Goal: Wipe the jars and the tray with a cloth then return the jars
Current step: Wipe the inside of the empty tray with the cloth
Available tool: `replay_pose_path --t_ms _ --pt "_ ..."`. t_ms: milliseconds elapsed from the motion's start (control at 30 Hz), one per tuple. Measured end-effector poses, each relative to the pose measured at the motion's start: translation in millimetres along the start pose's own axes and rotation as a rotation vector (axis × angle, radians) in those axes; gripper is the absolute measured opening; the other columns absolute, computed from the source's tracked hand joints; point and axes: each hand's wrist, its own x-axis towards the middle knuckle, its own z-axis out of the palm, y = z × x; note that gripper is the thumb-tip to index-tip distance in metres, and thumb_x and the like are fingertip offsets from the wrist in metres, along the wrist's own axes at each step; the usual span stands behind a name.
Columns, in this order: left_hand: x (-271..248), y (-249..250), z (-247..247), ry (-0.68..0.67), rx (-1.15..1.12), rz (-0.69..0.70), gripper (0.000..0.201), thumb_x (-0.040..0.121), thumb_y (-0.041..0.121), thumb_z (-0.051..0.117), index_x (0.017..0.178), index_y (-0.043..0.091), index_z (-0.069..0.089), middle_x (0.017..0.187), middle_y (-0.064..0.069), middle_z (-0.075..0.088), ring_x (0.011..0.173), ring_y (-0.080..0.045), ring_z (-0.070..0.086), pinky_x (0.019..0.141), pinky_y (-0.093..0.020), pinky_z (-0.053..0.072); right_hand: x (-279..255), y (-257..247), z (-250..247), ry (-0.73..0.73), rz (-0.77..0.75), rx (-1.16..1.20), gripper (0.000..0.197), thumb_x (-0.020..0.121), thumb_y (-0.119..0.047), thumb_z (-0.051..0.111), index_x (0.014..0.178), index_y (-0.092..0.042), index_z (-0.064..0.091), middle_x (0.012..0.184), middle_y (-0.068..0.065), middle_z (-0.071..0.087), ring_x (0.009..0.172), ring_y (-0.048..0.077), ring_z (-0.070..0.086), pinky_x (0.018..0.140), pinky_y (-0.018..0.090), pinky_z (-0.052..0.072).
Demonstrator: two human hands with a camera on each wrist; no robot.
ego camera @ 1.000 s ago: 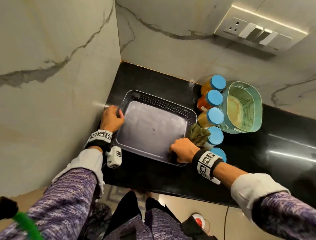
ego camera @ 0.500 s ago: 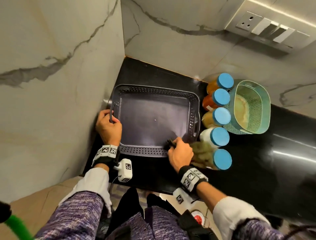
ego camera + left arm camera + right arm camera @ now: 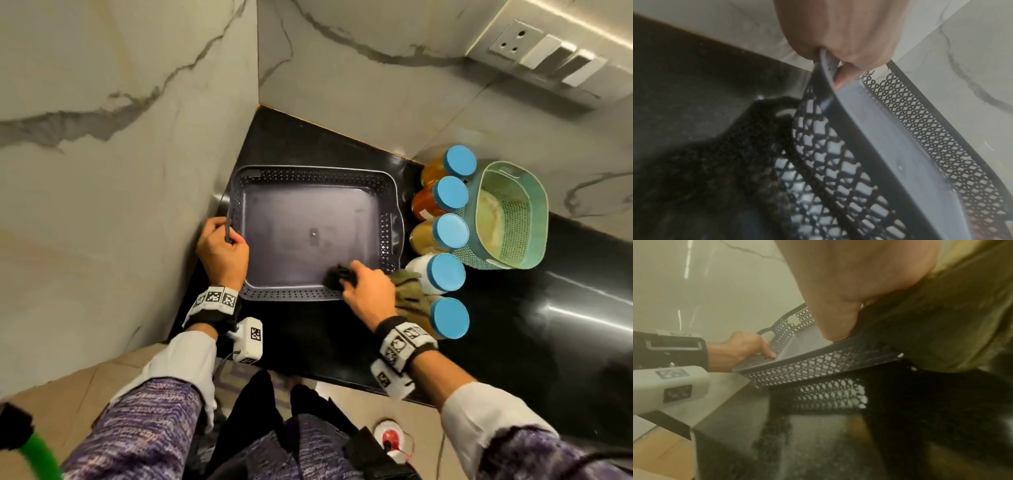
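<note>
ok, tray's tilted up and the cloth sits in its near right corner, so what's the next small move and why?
Probably sweep the cloth leftward along the tray's near edge. The right hand presses it in that corner, the left hand grips the rim, and the jars wait outside.

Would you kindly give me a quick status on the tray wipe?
Left hand grips tray rim, tilting it. Right hand presses cloth into tray's near corner. Five jars stand outside, beside the teal basket; nothing in the way.

No text can be read; the wrist bands (image 3: 215,298) carry only black-and-white square marker patterns.
</note>
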Motion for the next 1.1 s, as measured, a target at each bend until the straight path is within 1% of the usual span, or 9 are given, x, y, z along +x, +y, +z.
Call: replay_pose_path --t_ms 133,267,467,533,667,767,867,1033,1100 --pt "-1.6 6.9 3.8 0.043 -0.024 -0.093 0.026 0.079 -0.007 0.051 0.086 -0.006 0.076 0.092 -0.019 0.073 0.071 -0.038 0.067 0.068 -0.03 0.047 -7.5 -0.9 12.2 0.07 0.09 0.048 0.023 0.089 -0.028 0.066 0.107 -0.014 0.06 0.092 0.02 0.072 0.092 0.045 0.068 0.072 0.047 0.05" --pt "-1.0 12.0 7.1 0.035 -0.032 -0.137 0.026 0.078 -0.01 0.053 0.087 -0.006 0.077 0.092 -0.019 0.074 0.073 -0.038 0.068 0.07 -0.028 0.047 -23.1 -52.8 46.9 0.062 0.121 0.148 0.024 0.089 -0.026 0.063 0.112 -0.019 0.061 0.097 0.016 0.075 0.097 0.043 0.068 0.078 0.046 0.05" --pt "0.2 14.5 5.5 -0.021 -0.002 -0.082 0.022 0.075 -0.008 0.057 0.084 -0.001 0.075 0.089 -0.017 0.073 0.072 -0.038 0.067 0.068 -0.041 0.055 -24.9 -140.3 76.3 -0.082 -0.101 0.252 0.027 0.093 -0.028 0.059 0.116 -0.016 0.057 0.099 0.019 0.073 0.097 0.046 0.065 0.071 0.047 0.046" --pt "-3.3 14.3 -0.2 -0.053 -0.022 -0.12 0.02 0.068 -0.006 0.059 0.081 0.004 0.07 0.085 -0.015 0.07 0.072 -0.037 0.064 0.067 -0.045 0.054 -19.4 -131.1 69.5 -0.098 -0.212 0.228 0.023 0.093 -0.029 0.061 0.11 -0.014 0.058 0.093 0.02 0.073 0.091 0.048 0.066 0.068 0.046 0.044" --pt "-13.8 32.1 -11.0 -0.01 -0.015 -0.257 0.038 0.07 0.001 0.075 0.104 0.0 0.058 0.101 -0.021 0.064 0.086 -0.04 0.061 0.078 -0.045 0.044 -1.6 -90.5 34.1 -0.212 -0.479 0.042 0.022 0.086 -0.033 0.062 0.103 -0.02 0.061 0.084 0.019 0.072 0.085 0.047 0.068 0.066 0.043 0.049" --pt "-10.2 50.0 -8.2 -0.006 0.036 -0.188 0.056 0.07 0.011 0.079 0.118 -0.002 0.052 0.117 -0.024 0.06 0.103 -0.042 0.058 0.09 -0.047 0.044 17.9 -51.8 5.5 -0.329 -0.606 -0.211 0.019 0.082 -0.031 0.069 0.099 -0.023 0.065 0.083 0.012 0.073 0.085 0.041 0.07 0.068 0.04 0.052" --pt "8.7 55.9 3.2 -0.092 0.105 -0.106 0.065 0.068 0.013 0.082 0.125 0.001 0.053 0.126 -0.021 0.059 0.113 -0.04 0.057 0.095 -0.047 0.045 33.1 -29.6 -28.2 -0.472 -0.62 -0.469 0.026 0.076 -0.025 0.071 0.102 -0.024 0.071 0.092 0.009 0.075 0.091 0.039 0.071 0.071 0.039 0.053" --pt "19.8 56.6 45.3 -0.605 0.167 -0.128 0.044 0.073 0.018 0.084 0.113 0.013 0.065 0.105 -0.011 0.076 0.098 -0.037 0.071 0.086 -0.043 0.055 41.7 12.3 -66.6 -0.495 -0.463 -0.613 0.038 0.085 -0.02 0.069 0.122 -0.025 0.072 0.113 0.009 0.075 0.106 0.036 0.07 0.086 0.04 0.056" --pt "10.8 53.8 45.0 -0.558 0.133 -0.168 0.033 0.073 0.014 0.081 0.105 0.016 0.072 0.095 -0.009 0.079 0.089 -0.035 0.074 0.082 -0.04 0.058 39.6 16.2 -67.2 -0.449 -0.412 -0.626 0.036 0.088 -0.021 0.067 0.124 -0.022 0.071 0.114 0.009 0.074 0.107 0.035 0.07 0.088 0.04 0.056"
